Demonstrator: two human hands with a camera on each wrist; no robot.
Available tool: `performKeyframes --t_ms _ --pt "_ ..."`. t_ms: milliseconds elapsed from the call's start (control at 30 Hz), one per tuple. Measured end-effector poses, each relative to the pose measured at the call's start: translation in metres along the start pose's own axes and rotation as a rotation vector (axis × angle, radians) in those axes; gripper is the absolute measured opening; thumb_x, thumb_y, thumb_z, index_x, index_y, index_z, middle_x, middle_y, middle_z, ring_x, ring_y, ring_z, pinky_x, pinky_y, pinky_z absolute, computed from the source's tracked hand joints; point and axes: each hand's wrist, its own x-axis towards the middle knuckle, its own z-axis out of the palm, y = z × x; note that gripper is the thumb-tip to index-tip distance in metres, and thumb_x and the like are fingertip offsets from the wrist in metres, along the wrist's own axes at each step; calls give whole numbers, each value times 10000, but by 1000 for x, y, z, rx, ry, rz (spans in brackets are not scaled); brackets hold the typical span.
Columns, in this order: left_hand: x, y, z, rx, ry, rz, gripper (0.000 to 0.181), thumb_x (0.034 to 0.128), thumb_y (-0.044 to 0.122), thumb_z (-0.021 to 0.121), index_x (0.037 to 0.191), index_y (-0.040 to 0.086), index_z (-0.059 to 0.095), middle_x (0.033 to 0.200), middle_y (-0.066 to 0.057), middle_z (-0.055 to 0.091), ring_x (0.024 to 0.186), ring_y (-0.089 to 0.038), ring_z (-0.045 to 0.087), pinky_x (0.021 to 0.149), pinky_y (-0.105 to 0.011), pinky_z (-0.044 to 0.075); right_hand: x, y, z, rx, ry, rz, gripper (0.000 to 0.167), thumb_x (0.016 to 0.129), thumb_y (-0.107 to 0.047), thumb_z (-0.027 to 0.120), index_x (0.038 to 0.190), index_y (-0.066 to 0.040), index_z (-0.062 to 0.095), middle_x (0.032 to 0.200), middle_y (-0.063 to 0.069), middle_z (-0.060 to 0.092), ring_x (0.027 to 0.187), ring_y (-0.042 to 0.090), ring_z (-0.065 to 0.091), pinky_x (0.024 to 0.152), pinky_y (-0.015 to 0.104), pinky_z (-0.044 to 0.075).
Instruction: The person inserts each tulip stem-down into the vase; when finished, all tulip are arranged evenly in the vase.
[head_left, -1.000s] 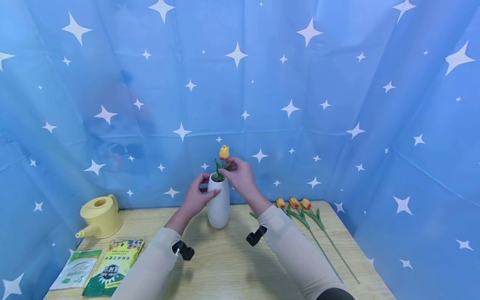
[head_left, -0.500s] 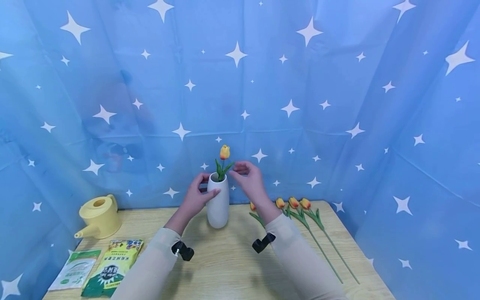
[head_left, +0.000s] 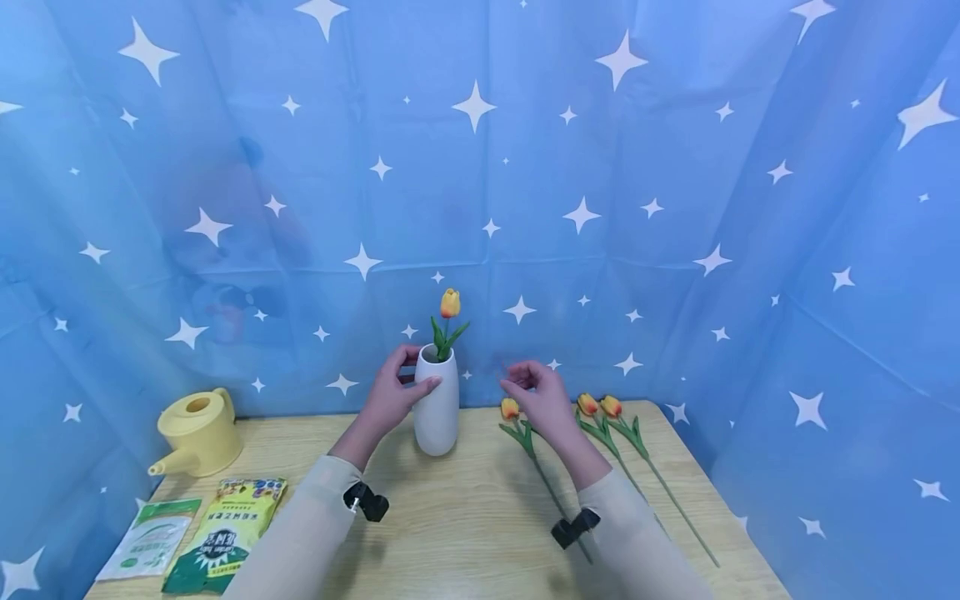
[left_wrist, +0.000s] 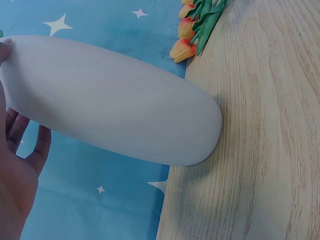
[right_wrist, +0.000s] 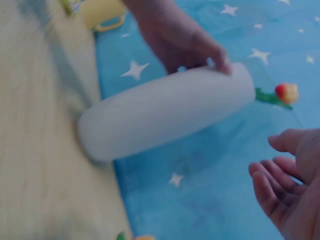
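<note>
A tall white vase stands upright near the back edge of the table. One yellow-orange tulip with green leaves rises from its mouth. My left hand grips the vase near the rim, thumb across the front and fingers behind. In the left wrist view the white vase fills the middle. My right hand is in the air right of the vase, above the loose tulips, holding nothing; in the right wrist view its fingers are loosely bent. A loose tulip lies just below it.
More tulips lie to the right with stems pointing toward me, partly behind my right forearm. At the left stand a yellow watering can, a green-yellow packet and a white-green packet. A starry blue curtain hangs behind the wooden table.
My right hand has let go of the tulip in the vase and moved right and down toward the loose tulips. My left hand and the vase have stayed put.
</note>
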Motion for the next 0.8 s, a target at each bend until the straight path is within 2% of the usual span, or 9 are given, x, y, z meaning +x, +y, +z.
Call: performKeyframes --t_ms 300,467,567,800 --pt "0 -1 2 -18 5 -2 551 979 388 876 1428 212 609 1406 -103 627 1314 -434 613 1079 -635 562 -25 37 -14 -66 -40 70 165 1020 -140 823 1159 -64 776 1006 59 735 901 224 677 710 317 585" --pt "1 -2 2 -9 6 -9 555 978 397 876 1431 219 609 1407 -98 625 1316 -428 612 1082 -635 560 -38 58 -16 -130 -45 92 186 1012 -114 826 1184 -62 775 1018 24 741 914 184 673 757 291 580" --pt "1 -3 2 -4 7 -11 563 977 407 876 1433 218 606 1410 -96 623 1321 -419 610 1094 -631 555 -45 71 -15 -151 -56 110 211 1001 -113 838 1197 -74 769 1016 17 737 906 186 667 742 304 581" --pt "1 -3 1 1 8 -10 559 978 419 873 1432 230 606 1411 -89 626 1311 -414 619 1085 -630 560 -60 84 -14 -230 -98 158 317 1002 -108 836 1284 -7 732 1048 39 707 891 178 637 702 318 561"
